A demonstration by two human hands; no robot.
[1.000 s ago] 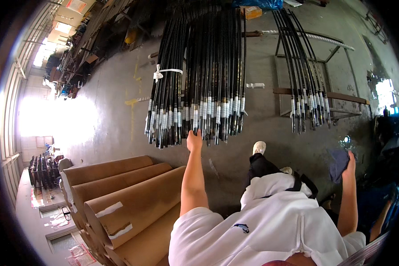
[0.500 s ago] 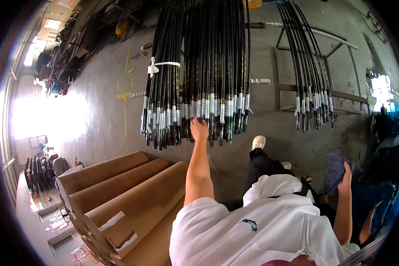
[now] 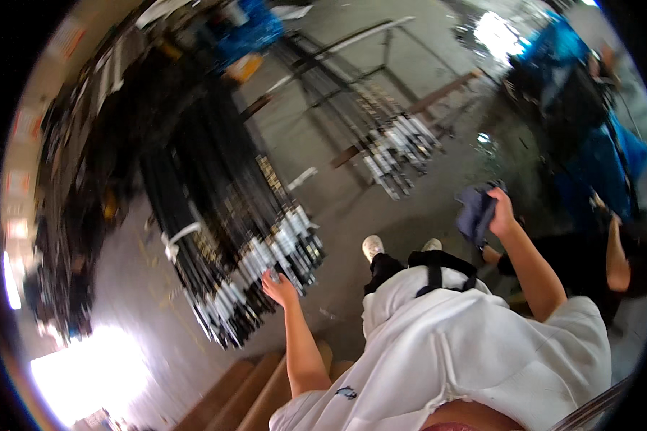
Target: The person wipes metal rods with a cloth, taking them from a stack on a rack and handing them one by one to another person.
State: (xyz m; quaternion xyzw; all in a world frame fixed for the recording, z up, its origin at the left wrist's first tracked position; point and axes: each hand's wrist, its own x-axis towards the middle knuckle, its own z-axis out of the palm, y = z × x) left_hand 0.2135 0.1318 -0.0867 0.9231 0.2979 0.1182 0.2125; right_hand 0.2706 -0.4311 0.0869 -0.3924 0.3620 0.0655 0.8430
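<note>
My left hand (image 3: 279, 287) reaches forward with its fingers on the silver-tipped ends of a large bundle of long black rods (image 3: 226, 215), tied with a white strap; whether it grips one I cannot tell. My right hand (image 3: 497, 212) is raised at my right side and holds a dark blue cloth (image 3: 476, 212). A second, smaller bundle of black rods (image 3: 381, 136) lies on a metal rack farther back. The picture is blurred by motion.
Brown cardboard tubes (image 3: 266, 388) lie at my lower left. Another person in dark clothes (image 3: 611, 266) crouches at my right, near blue bags (image 3: 597, 158). More black stock is stacked along the left wall (image 3: 79, 215). My white shoes (image 3: 372, 246) stand on grey concrete floor.
The view has swung and tilted strongly, so the rods now slant toward the lower right. My left hand stays at the rod ends. My right hand with the cloth has risen.
</note>
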